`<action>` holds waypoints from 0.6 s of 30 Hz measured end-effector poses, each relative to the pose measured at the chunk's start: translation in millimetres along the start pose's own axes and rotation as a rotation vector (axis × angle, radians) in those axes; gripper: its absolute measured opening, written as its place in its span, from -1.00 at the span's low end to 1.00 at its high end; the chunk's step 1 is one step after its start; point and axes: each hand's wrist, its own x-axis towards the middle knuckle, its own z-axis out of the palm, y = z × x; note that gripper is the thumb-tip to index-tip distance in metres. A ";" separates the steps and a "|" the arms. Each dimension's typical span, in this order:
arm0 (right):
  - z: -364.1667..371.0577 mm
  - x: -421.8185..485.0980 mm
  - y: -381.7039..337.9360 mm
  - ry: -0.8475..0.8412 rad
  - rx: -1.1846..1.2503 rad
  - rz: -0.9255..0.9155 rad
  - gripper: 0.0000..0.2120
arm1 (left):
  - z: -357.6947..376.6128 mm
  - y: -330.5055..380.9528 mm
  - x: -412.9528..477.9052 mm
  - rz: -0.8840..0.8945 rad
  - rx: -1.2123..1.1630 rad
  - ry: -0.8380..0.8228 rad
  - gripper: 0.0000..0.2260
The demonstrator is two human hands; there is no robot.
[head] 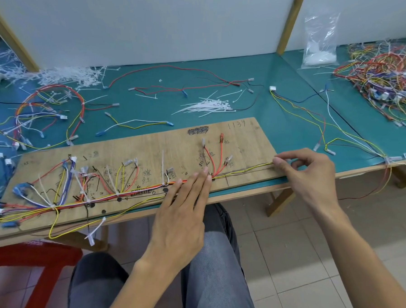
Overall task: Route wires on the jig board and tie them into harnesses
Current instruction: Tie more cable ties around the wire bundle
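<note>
We saw the jig board [149, 145] lying on the green table [275, 79], along its front edge, with a bundle of coloured wires [105, 197] routed along the lower part of the board and bound at some places with white ties [163, 165]. The left hand [183, 209] lay flat on the board, its fingers straight and close together, and the fingertips pressed on the bundle just beside the place where red wires [221, 157] branched upward. The right hand [308, 171] was at the right end of the board; its thumb and index finger pinched the yellow and brown wires [245, 170], which ran nearly straight from the left fingertips to this pinch, and its other fingers were curled loosely. Behind the board we noticed a heap of loose cable ties [209, 105], and far to the right a pile of tangled harnesses [381, 78] near a plastic bag [320, 41]. A red stool [33, 264] stood at the lower left, below the table edge
</note>
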 end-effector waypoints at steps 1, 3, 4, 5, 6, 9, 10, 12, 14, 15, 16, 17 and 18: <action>0.9 1.9 1.6 -0.002 0.004 0.010 -0.91 | -0.2 0.2 0.6 -0.003 -0.002 0.001 -0.14; 2.6 5.9 3.9 -0.010 0.015 0.035 -0.93 | -1.1 -0.5 0.6 -0.005 0.000 0.003 -0.11; 1.6 8.2 5.2 -0.012 0.015 0.048 -0.93 | -1.4 -0.6 1.0 -0.002 -0.003 0.000 -0.10; 1.6 10.6 6.1 -0.020 0.013 0.056 -0.93 | -2.1 -1.6 0.7 0.000 -0.005 -0.006 -0.09; 1.0 12.7 7.6 -0.034 0.009 0.062 -0.94 | -3.0 -2.6 0.2 0.002 -0.005 -0.012 -0.09; -3.1 20.6 12.5 -0.089 -0.011 0.092 -0.95 | -5.5 0.2 1.6 -0.008 -0.023 -0.034 -0.09; -4.4 23.6 14.0 -0.109 -0.004 0.102 -0.93 | -6.3 1.8 2.4 -0.019 -0.036 -0.040 -0.09; -5.8 28.3 16.2 -0.139 0.019 0.120 -0.86 | -8.2 3.9 4.3 -0.035 -0.062 -0.057 -0.08; -5.8 30.3 15.6 -0.145 0.033 0.123 -0.82 | -10.7 3.5 5.4 -0.037 -0.080 -0.078 -0.08; -5.7 31.1 15.1 -0.146 0.041 0.119 -0.83 | -11.3 3.0 5.6 -0.036 -0.082 -0.084 -0.08; -5.6 31.2 14.7 -0.150 0.041 0.108 -0.84 | -11.5 2.7 5.2 -0.036 -0.084 -0.086 -0.07; -5.1 30.9 14.7 -0.153 0.028 0.091 -0.83 | -11.4 2.8 4.8 -0.037 -0.088 -0.087 -0.07; -4.6 29.8 14.7 -0.153 0.000 0.065 -0.83 | -11.1 3.3 4.6 -0.040 -0.091 -0.084 -0.06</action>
